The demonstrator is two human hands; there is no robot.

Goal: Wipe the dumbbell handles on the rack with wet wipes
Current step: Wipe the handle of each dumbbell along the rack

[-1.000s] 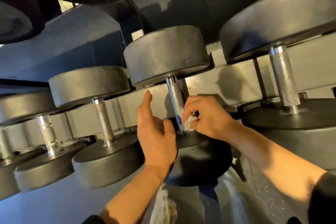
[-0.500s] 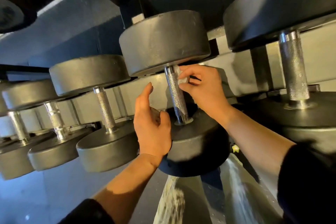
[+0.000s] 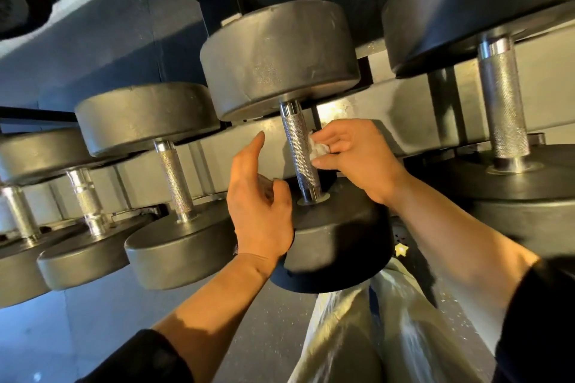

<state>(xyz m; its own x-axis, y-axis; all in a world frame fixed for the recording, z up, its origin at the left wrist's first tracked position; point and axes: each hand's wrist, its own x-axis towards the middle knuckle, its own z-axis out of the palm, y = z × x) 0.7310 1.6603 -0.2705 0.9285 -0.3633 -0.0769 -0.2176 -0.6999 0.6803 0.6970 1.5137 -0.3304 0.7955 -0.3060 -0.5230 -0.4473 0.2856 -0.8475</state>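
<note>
In the head view, the right hand (image 3: pixel 357 158) pinches a small crumpled wet wipe (image 3: pixel 318 149) between thumb and curled fingers (image 3: pixel 326 137) and holds it against the right side of the knurled steel handle (image 3: pixel 300 152) of the middle dumbbell (image 3: pixel 311 140), about halfway along the bar. The left hand (image 3: pixel 261 205) rests on the rim of that dumbbell's near weight head (image 3: pixel 336 233), its forefinger straight and raised, the other fingers loosely bent and holding nothing. The wipe looks soft, limp and light, so it should wrap the bar easily, but the rough knurling will likely drag at it and may shred or bunch it; it is best held bunched in the fingertips and pressed flat. The dumbbell is plainly heavy and rigid, lying in the rack (image 3: pixel 404 121) with its handle running from near to far, so it should stay put under wiping. More dumbbells lie to the left (image 3: pixel 177 180) and right (image 3: pixel 504 109), their handles bare.
</note>
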